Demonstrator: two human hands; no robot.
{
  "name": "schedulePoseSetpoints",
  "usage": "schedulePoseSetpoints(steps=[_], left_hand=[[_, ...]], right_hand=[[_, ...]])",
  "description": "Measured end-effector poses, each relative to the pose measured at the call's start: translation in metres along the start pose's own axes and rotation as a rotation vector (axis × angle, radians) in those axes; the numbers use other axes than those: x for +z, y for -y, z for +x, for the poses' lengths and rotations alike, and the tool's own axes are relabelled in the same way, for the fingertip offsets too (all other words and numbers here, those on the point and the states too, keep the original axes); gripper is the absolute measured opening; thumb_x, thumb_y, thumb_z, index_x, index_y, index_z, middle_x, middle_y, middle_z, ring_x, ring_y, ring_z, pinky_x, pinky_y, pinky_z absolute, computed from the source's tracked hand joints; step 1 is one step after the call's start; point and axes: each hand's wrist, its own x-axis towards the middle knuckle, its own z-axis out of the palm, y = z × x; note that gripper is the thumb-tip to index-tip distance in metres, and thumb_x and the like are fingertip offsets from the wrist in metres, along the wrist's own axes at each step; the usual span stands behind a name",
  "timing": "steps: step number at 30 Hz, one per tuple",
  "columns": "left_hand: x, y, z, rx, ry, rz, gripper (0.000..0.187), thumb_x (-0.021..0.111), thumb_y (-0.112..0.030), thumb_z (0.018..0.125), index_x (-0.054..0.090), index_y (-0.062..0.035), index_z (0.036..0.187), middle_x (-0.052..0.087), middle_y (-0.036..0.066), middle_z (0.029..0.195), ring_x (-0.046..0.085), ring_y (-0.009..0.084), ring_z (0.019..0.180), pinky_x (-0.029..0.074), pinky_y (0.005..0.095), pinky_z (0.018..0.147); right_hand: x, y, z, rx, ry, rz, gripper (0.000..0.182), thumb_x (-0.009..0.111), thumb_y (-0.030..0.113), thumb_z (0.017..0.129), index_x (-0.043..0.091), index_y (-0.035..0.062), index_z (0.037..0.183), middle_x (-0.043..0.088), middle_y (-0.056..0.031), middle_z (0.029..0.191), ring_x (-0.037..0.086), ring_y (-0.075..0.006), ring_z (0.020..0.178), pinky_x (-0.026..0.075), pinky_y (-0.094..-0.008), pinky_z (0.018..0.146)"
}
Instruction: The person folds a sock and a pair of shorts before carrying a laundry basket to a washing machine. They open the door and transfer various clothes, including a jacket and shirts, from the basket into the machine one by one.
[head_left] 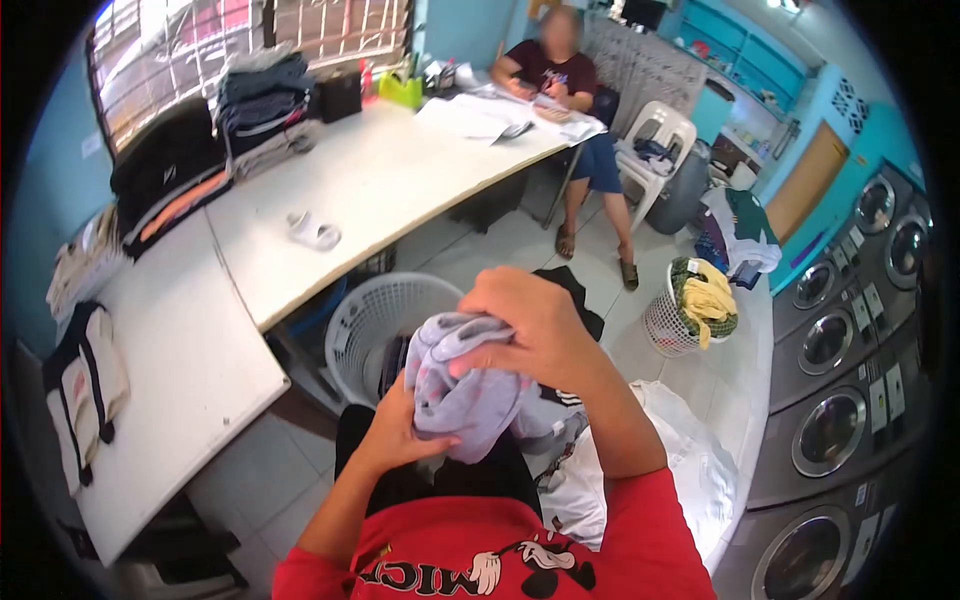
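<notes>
From my remote seat I had both hands in the head view, closed around a rolled bundle of soft lavender-grey cloth with faint pink marks [462, 410]. It was held above the lap, in front of the red printed shirt [450, 535]. The left hand [392, 432] cupped its left side, thumb across the front; the right hand [528, 322] gripped the top, fingers bent over the folds — both sets of fingers pressed on fabric. Just beyond the bundle I saw a round, white, slatted plastic basket [343, 318] with dark cloth inside. Past that ran a long white-topped counter [365, 150], bearing a small pale folded item [314, 232] and stacks of folded clothes [262, 100] near the barred window. A seated person [553, 75] was at the counter's far end — well apart from my hands — beside spread white papers [475, 117].
</notes>
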Motion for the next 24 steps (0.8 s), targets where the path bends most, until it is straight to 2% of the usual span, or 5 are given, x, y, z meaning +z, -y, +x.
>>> schedulePoseSetpoints(steps=[9, 13, 16, 20, 24], left_hand=[[-0.039, 0.059, -0.035, -0.193, 0.087, 0.266, 0.023, 0.059, -0.007, 0.066, 0.058, -0.0019, 0.088, 0.055, 0.011, 0.092, 0.054, 0.0260, 0.085, 0.043, 0.0309, 0.072], [-0.087, 0.014, -0.035, -0.083, -0.037, 0.618, 0.021, 0.056, 0.004, 0.064, 0.055, -0.0007, 0.084, 0.055, 0.011, 0.082, 0.055, 0.0282, 0.076, 0.044, 0.0306, 0.063], [-0.105, -0.028, -0.039, 0.041, -0.090, 0.879, 0.029, 0.056, 0.007, 0.059, 0.056, -0.0045, 0.086, 0.058, 0.010, 0.086, 0.055, 0.0288, 0.079, 0.044, 0.0337, 0.068], [-0.097, -0.029, -0.076, 0.034, -0.080, 0.944, 0.036, 0.054, 0.007, 0.059, 0.057, -0.0077, 0.091, 0.058, 0.011, 0.086, 0.056, 0.0283, 0.080, 0.043, 0.0356, 0.070], [-0.056, 0.012, -0.158, -0.308, 0.273, 0.897, 0.033, 0.050, -0.001, 0.067, 0.055, -0.0105, 0.098, 0.056, 0.010, 0.089, 0.054, 0.0270, 0.086, 0.043, 0.0361, 0.074]], right_hand=[[-0.027, -0.023, -0.022, 0.394, 0.035, 0.225, 0.029, 0.066, 0.021, 0.072, 0.053, 0.0015, 0.089, 0.054, -0.0075, 0.077, 0.051, -0.0183, 0.069, 0.040, -0.0281, 0.063], [-0.017, -0.074, -0.051, 0.561, 0.094, 0.474, 0.027, 0.063, 0.014, 0.072, 0.052, 0.0026, 0.094, 0.054, -0.0032, 0.079, 0.051, -0.0139, 0.072, 0.040, -0.0251, 0.067], [-0.006, -0.081, -0.076, 0.444, 0.135, 0.376, 0.026, 0.059, 0.007, 0.069, 0.051, 0.0031, 0.093, 0.053, -0.0044, 0.081, 0.050, -0.0137, 0.074, 0.040, -0.0251, 0.069], [0.034, -0.085, -0.142, 0.156, 0.208, 0.137, 0.023, 0.052, 0.002, 0.061, 0.050, 0.0074, 0.083, 0.050, -0.0084, 0.087, 0.049, -0.0261, 0.090, 0.039, -0.0319, 0.078], [0.088, -0.068, -0.232, 0.288, 0.403, 0.090, 0.018, 0.050, -0.001, 0.062, 0.051, 0.0072, 0.078, 0.050, -0.0142, 0.097, 0.045, -0.0323, 0.099, 0.036, -0.0371, 0.085]])
